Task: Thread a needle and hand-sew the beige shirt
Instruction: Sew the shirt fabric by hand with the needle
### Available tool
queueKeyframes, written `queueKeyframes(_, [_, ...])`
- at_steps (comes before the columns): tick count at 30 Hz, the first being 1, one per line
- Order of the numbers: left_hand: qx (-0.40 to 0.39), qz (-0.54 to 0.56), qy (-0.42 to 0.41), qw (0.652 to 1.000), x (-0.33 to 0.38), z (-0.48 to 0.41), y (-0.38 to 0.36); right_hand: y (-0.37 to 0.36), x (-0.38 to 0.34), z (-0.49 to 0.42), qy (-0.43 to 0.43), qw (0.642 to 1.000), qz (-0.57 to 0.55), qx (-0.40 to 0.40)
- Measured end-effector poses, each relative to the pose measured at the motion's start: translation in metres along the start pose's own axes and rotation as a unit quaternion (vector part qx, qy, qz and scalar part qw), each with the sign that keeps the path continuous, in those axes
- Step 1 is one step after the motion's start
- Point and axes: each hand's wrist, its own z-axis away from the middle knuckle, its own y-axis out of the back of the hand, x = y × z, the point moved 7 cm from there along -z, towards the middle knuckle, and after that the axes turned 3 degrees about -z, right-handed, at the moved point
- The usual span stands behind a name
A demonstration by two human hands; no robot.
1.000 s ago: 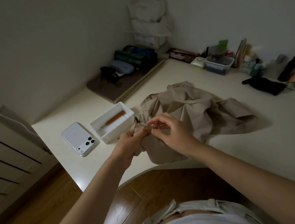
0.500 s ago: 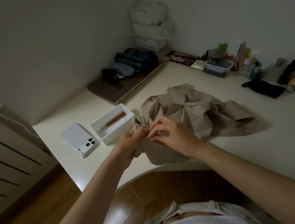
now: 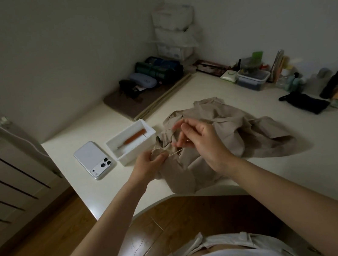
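Head view: the beige shirt lies crumpled on the desk, at its front edge. One fold is gripped by the left hand. A pale thread is pinched by the right hand and runs taut from that fold. The needle cannot be made out. The thread should be drawn steadily until snug, without puckering the fabric. No writing is legible.

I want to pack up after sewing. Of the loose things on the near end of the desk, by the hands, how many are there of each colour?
White: 2, the phone and the tray
Beige: 1, the shirt
Orange: 1, the tool lying in the tray
Total: 4
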Motion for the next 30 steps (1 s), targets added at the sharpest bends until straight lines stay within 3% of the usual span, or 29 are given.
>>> queueKeyframes(2, [0.039,-0.072,-0.016,0.997,0.002,-0.002,0.007,0.004,-0.005,0.000,-0.007,1.000,-0.007,0.004])
queueKeyframes(5, [0.039,-0.163,-0.124,0.978,0.030,0.002,0.008,0.015,-0.013,-0.006,-0.004,1.000,0.009,0.024])
queueKeyframes(7, [-0.042,-0.157,-0.175,0.971,0.055,0.013,-0.008,0.025,-0.018,-0.014,-0.005,0.999,0.004,0.039])
queueKeyframes(10, [-0.203,-0.098,-0.159,0.961,0.074,0.031,-0.037,0.037,-0.022,-0.028,-0.009,0.998,-0.036,0.050])
queueKeyframes(13, [-0.268,-0.021,-0.162,0.949,0.084,0.040,-0.045,0.058,-0.018,-0.040,-0.014,0.997,-0.015,0.069])
queueKeyframes(20, [-0.190,0.154,-0.180,0.953,0.092,0.034,-0.009,0.132,0.020,-0.037,-0.045,0.955,0.198,0.215])
queueKeyframes(27, [-0.149,0.237,-0.214,0.936,0.109,0.034,0.009,0.170,0.082,-0.016,-0.147,0.907,0.320,0.230])
queueKeyframes(30, [-0.135,0.202,-0.234,0.941,0.113,0.035,0.010,0.171,0.094,-0.008,-0.146,0.902,0.328,0.241])
